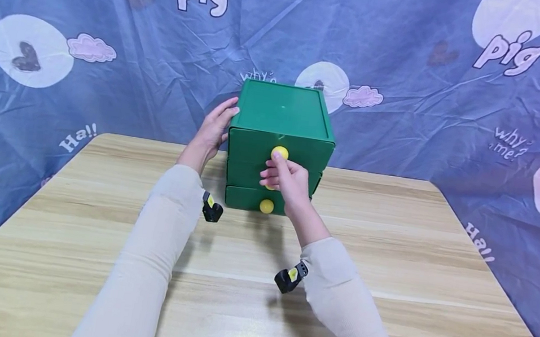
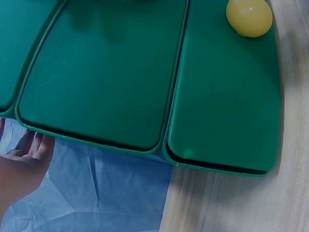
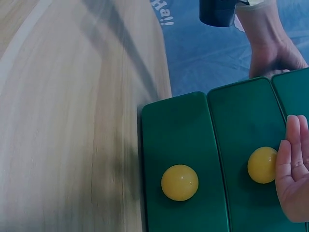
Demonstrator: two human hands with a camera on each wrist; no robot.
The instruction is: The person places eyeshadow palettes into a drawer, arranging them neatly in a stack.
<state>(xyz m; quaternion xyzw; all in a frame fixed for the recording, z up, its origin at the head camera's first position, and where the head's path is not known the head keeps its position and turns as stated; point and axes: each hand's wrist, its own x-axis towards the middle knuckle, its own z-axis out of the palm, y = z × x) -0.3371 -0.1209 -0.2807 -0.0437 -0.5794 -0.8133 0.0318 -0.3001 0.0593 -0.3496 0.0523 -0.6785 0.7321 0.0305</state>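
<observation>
A green drawer box [image 1: 285, 111] stands on the table, its stacked drawer fronts facing me, each visible front with a round yellow knob. My left hand [image 1: 213, 130] rests against the box's left side, its fingers reaching along the wall. At the top drawer, my right hand [image 1: 288, 182] pinches the upper yellow knob [image 1: 279, 151], thumb on its near face; the index fingertip is hidden. The other right fingers extend in front of the middle knob [image 3: 262, 165], partly covering it in the head view. Below them sits the bottom knob [image 1: 266, 206]. All drawers look pushed in.
A light wood-grain table [image 1: 84, 258] carries the box near its back edge. Behind and at both sides hangs a blue printed cloth [image 1: 401, 106]. Each sleeved wrist wears a small black camera, one on the left [image 1: 212, 210] and one on the right [image 1: 288, 278].
</observation>
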